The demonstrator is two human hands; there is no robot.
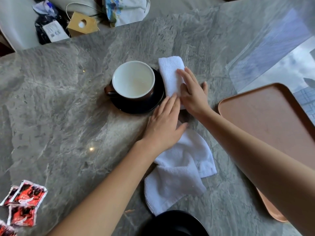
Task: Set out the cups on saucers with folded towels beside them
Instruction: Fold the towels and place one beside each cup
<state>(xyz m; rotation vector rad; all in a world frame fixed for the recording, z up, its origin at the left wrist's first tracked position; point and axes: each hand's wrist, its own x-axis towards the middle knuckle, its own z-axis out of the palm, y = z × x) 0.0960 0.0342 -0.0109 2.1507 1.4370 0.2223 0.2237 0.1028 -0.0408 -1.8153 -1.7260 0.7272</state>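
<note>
A dark cup [133,79] with a white inside stands on a black saucer [158,101] in the middle of the grey marble table. Right beside the saucer lies a folded white towel [170,74]. My right hand [192,92] lies flat on the towel's near half, fingers spread. My left hand [163,123] rests flat at the towel's near end, fingertips touching it. A second white towel [180,174] lies crumpled and unfolded nearer to me, partly under my left wrist. The rim of another black saucer [173,223] shows at the bottom edge.
An orange-brown tray [265,123] sits at the right, under my right forearm. Red sachets [23,201] lie at the bottom left. Bags and a small wooden box [81,24] crowd the far left edge.
</note>
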